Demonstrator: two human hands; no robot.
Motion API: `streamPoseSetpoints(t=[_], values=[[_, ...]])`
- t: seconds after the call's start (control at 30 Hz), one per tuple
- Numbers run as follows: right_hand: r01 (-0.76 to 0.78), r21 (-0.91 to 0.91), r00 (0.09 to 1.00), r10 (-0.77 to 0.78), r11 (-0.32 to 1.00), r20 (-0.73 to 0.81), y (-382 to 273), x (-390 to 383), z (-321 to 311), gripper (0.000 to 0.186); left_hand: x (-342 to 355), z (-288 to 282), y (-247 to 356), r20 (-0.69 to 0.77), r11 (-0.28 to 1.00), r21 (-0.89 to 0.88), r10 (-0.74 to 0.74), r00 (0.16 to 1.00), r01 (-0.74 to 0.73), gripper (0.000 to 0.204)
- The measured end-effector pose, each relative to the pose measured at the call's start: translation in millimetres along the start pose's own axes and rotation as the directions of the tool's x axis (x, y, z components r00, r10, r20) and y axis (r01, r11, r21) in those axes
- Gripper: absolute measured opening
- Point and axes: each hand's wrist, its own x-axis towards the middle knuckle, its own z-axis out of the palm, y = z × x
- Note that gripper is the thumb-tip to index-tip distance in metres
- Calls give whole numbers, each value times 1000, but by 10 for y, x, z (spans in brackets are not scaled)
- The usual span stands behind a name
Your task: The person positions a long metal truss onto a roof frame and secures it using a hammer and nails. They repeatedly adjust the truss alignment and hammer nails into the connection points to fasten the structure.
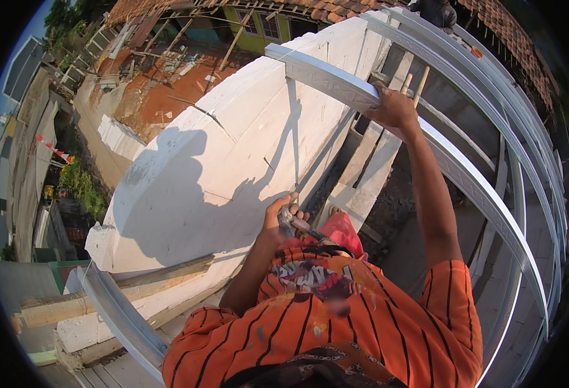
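My right hand (394, 113) is closed around a long silver metal roof channel (326, 83). One end of this channel rests on the top edge of the white block wall (258, 155); the rest curves away past my right arm. Close to my waist, my left hand (274, 216) has its fingers wrapped about a worn hand tool (304, 227) with a grey metal part. Its exact kind is hard to make out. My shadow falls across the wall in front of me.
More silver channels (485, 84) run along the right. Wooden planks (362, 174) lie beside the wall, above a lower floor. At lower left are a timber beam (122, 288) and another channel (119, 310). A person (436, 13) is at the far right, near tiled roofs.
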Motion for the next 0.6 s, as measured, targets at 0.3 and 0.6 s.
streamPoseSetpoints(t=[0.3, 0.6], values=[[-73, -45, 989, 67, 996, -131, -90, 59, 241, 51, 180, -90, -51, 88, 995, 69, -79, 993, 73, 27], [-152, 15, 983, 153, 988, -99, 258, -314, 44, 56, 415, 411, -179, 145, 961, 191, -230, 962, 200, 26]])
